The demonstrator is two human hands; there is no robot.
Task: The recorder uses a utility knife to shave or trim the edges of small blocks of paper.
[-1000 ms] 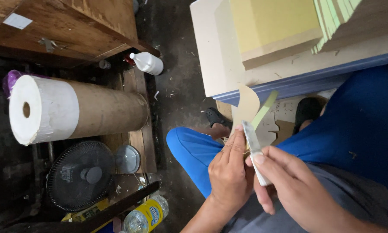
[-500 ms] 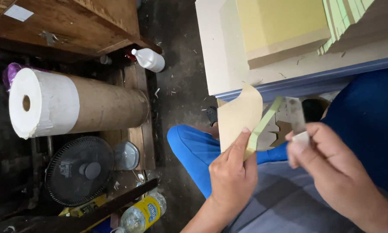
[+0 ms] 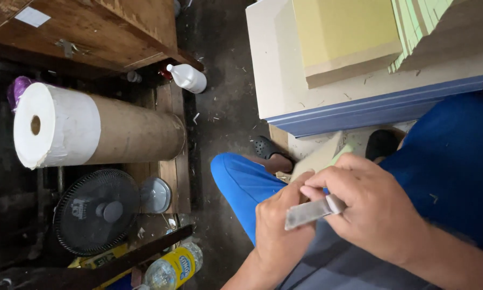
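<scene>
Blade [image 3: 308, 212], flat and grey, sits pinched in the right hand [image 3: 373, 207] fingers, over the blue lap. Left hand [image 3: 279, 225] fingers curl around a tan cardboard piece [image 3: 319, 158]. Nearby stands a big paper roll [image 3: 96, 131].

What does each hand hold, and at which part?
The right hand grips a flat metal blade at its pale end. The left hand holds a tan foam piece by its lower edge.

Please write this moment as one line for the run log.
left hand: holds beige piece | right hand: grips flat blade across it | seat: on lap, blue trousers
</scene>
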